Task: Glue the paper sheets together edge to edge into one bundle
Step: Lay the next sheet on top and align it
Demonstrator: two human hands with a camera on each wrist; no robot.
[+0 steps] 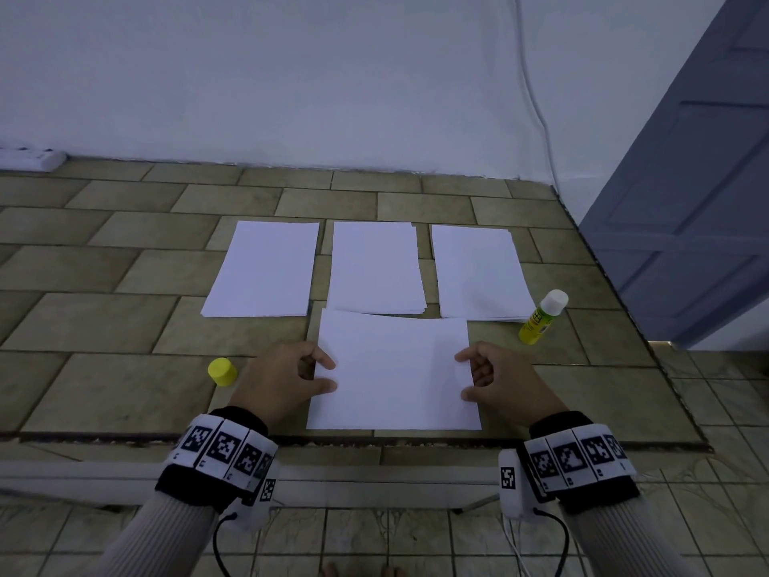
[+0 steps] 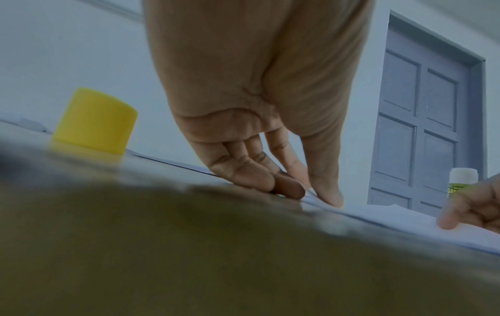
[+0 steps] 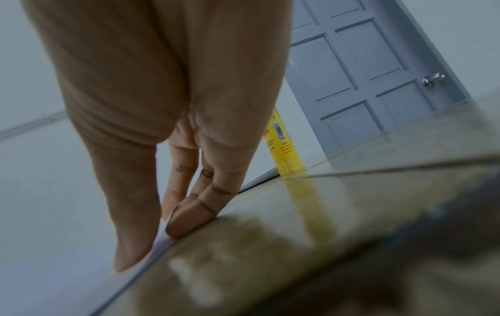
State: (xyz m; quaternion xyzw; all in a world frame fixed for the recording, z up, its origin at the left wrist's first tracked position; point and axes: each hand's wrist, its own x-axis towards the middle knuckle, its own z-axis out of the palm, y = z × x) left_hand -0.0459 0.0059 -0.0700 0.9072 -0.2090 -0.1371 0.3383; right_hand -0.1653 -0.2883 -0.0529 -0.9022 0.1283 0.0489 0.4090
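Note:
A white sheet (image 1: pixel 395 368) lies flat on the tiled floor in front of me. My left hand (image 1: pixel 328 373) pinches its left edge, thumb on top (image 2: pixel 311 192). My right hand (image 1: pixel 462 376) pinches the right edge the same way (image 3: pixel 151 245). Behind the sheet lie three white paper stacks side by side: left (image 1: pixel 262 270), middle (image 1: pixel 374 266), right (image 1: pixel 478 270). A yellow glue stick (image 1: pixel 541 318) with a white top stands upright to the right of the right stack. Its yellow cap (image 1: pixel 222 371) sits on the floor just left of my left hand.
A white wall runs behind the stacks, with a cable (image 1: pixel 537 97) hanging down it. A grey-blue door (image 1: pixel 686 202) stands at the right. A white power strip (image 1: pixel 29 158) lies at the far left by the wall. A dark floor joint (image 1: pixel 374 441) runs below the sheet.

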